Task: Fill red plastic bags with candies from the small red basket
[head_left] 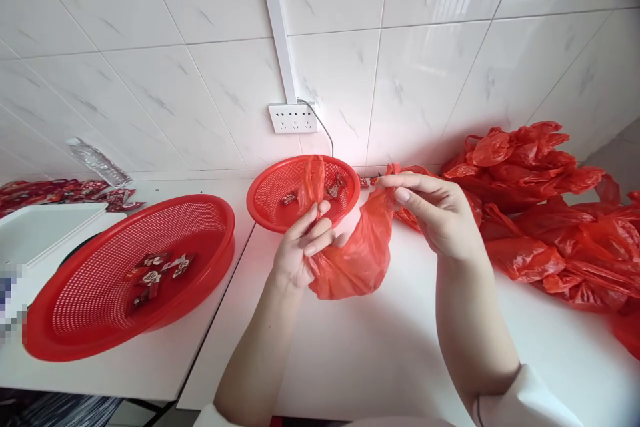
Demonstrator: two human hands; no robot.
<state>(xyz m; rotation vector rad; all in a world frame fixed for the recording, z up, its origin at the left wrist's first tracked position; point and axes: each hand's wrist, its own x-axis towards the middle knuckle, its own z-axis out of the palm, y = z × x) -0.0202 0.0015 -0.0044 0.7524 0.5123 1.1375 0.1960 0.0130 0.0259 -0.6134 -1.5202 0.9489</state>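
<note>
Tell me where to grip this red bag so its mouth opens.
Probably at the two top handle strips, from above, one per hand: the left hand and right hand pinch them now, and the red bag sags limp between, so its body gives no firm hold.

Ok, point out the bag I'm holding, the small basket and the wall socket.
bag [350, 260], head view, bulging middle.
small basket [267, 187], head view, inner left wall.
socket [293, 118], head view, faceplate centre.
</note>
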